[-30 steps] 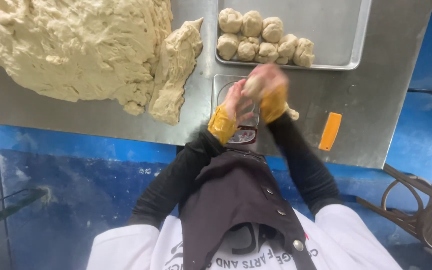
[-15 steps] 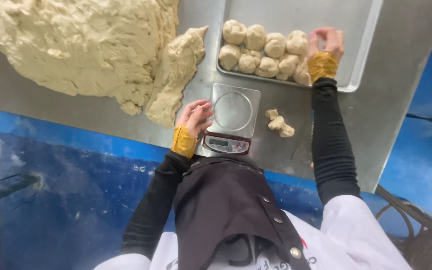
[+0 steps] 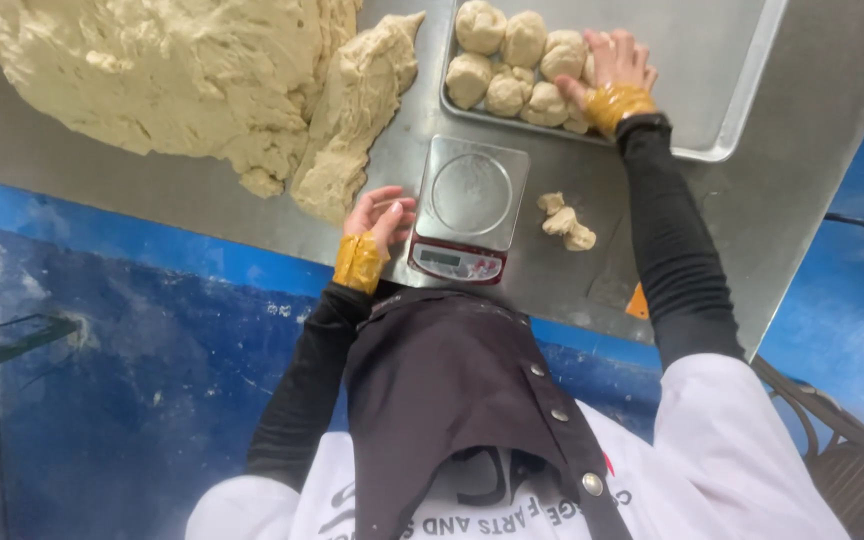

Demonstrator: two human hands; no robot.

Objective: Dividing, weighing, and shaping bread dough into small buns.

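R hand [image 3: 614, 72] lies flat on the pale round dough balls [image 3: 512, 62] at the near edge of the shallow steel baking tray [image 3: 742, 100]; the ball beneath is hidden, grip can't be told. Balls sit in rows running left-right. L hand [image 3: 380, 215] loosely curled, holding nothing, just beside the small steel-topped digital scale [image 3: 467, 205]. Big dough mass [image 3: 152, 70] cut off at top.

The table [image 3: 732, 210] and tray [image 3: 722, 70] are dull brushed metal, the scale [image 3: 467, 205] has a shinier steel pan on glossy red plastic, the dough [image 3: 152, 70] at ten o'clock looks rough and matt, and the balls [image 3: 512, 60] smoother.
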